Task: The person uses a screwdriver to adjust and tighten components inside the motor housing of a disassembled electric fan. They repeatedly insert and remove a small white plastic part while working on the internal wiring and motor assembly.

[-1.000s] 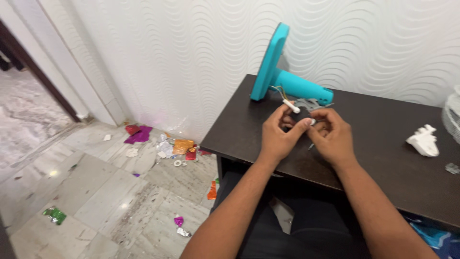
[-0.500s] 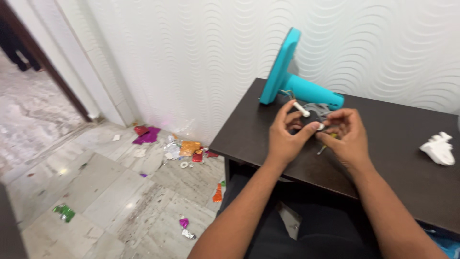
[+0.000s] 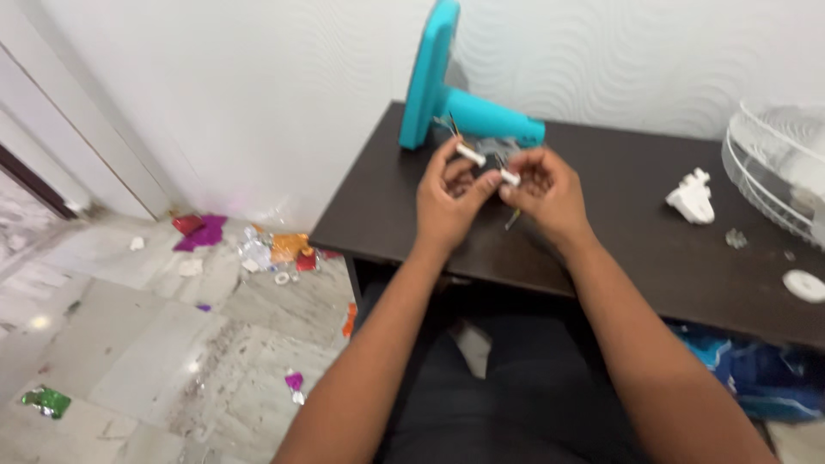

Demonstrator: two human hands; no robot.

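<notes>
Since a second ago my left hand (image 3: 451,196) and right hand (image 3: 541,193) have stayed pinched on small white-tipped wires (image 3: 490,165), just in front of the teal fan base (image 3: 468,107).

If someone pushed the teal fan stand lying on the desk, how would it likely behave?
The teal fan stand lies on its side on the dark desk, its flat base upright near the wall, so it would probably pivot or slide, not roll far. It looks like hollow moulded plastic: likely stiff and light for its size.
</notes>
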